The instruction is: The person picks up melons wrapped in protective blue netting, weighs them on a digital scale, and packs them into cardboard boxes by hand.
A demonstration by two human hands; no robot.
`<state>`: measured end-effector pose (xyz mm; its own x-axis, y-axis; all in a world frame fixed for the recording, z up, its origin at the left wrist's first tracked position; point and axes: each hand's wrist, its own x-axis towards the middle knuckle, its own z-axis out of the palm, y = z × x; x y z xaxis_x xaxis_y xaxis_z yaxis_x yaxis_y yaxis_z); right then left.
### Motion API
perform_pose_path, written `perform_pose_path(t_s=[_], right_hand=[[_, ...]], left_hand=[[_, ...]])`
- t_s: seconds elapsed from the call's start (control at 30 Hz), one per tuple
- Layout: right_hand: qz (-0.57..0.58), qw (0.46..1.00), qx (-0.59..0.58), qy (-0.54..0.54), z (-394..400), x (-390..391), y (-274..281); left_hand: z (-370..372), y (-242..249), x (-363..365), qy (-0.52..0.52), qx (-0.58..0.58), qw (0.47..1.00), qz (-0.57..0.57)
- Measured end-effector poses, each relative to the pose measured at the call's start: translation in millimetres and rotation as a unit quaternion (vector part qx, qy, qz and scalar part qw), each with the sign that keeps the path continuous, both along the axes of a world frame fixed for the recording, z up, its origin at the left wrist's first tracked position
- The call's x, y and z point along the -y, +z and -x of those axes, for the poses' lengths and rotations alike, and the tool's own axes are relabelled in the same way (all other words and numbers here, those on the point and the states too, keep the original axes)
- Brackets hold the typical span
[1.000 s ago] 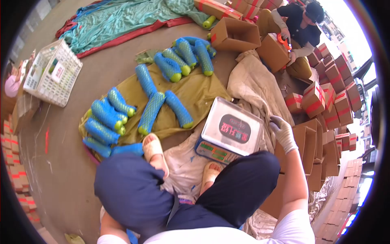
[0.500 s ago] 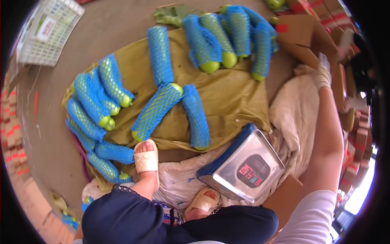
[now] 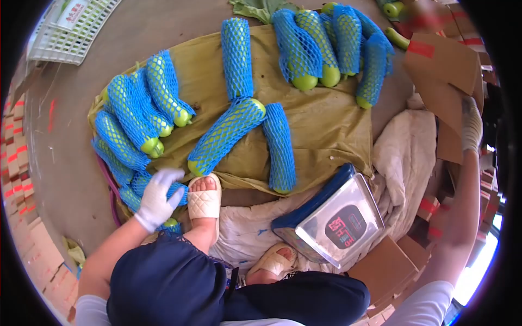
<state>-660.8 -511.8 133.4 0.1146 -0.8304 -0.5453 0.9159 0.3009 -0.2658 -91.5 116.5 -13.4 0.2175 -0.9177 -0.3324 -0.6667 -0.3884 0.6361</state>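
My left hand [image 3: 159,200], in a white glove, is raised just over the blue foam-netted gourds at the lower left. Its thumb and fingers are apart, and nothing is in them. A netted gourd [image 3: 142,182] is partly hidden behind it. On the far right, my gloved right hand [image 3: 472,126] closes on the edge of an opened brown cardboard box [image 3: 443,65]; some of its fingers are hard to make out. Between my hands, a long green gourd [image 3: 228,136] in blue netting lies slanted on an olive cloth [image 3: 326,130], with another netted gourd [image 3: 280,146] beside it.
A scale [image 3: 340,223] with a metal plate stands before my right knee on a pale cloth [image 3: 399,146]. More netted gourds [image 3: 299,49] lie at the back. A white crate [image 3: 70,32] is at the upper left. Cartons [image 3: 389,266] line the right side.
My left hand has come into view over the lower-left gourds. My right hand has moved right and lower in view, and the cardboard box has shifted right with it. The view has also shifted.
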Motion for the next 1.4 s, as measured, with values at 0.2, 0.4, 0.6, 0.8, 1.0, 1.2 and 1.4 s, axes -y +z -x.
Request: perform_pose_path(t_s=[0.2,0.4,0.6,0.8,1.0,1.2,1.4], right_hand=[[0.3,0.157,-0.915,0.219,31.4,-244.9,206.6],[0.36,-0.161,-0.883,0.257,-119.2,-457.3,194.8],[0.395,-0.105,-0.843,0.35,-144.7,-523.9,130.8],[0.335,-0.093,-0.868,0.354,-145.9,-535.6,119.9],[0.331,-0.085,-0.848,0.405,-163.4,-534.6,97.7],[0.355,0.058,-0.892,0.274,-180.0,-567.0,144.0],[0.451,0.301,-0.792,0.282,-202.4,-612.2,120.5]], left_hand=[[33.0,-67.2,77.0,-0.008,0.138,0.985,-0.102],[32.3,-77.2,81.9,0.045,0.107,0.989,-0.094],[-5.6,-21.6,49.0,0.168,-0.23,0.958,-0.031],[-24.3,20.1,-8.1,0.165,-0.526,0.823,-0.137],[-7.6,8.6,-52.2,0.147,-0.593,0.788,-0.068],[-7.0,47.9,-41.6,0.19,-0.475,0.858,-0.041],[1.9,-33.8,-3.4,0.187,-0.428,0.878,-0.105]])
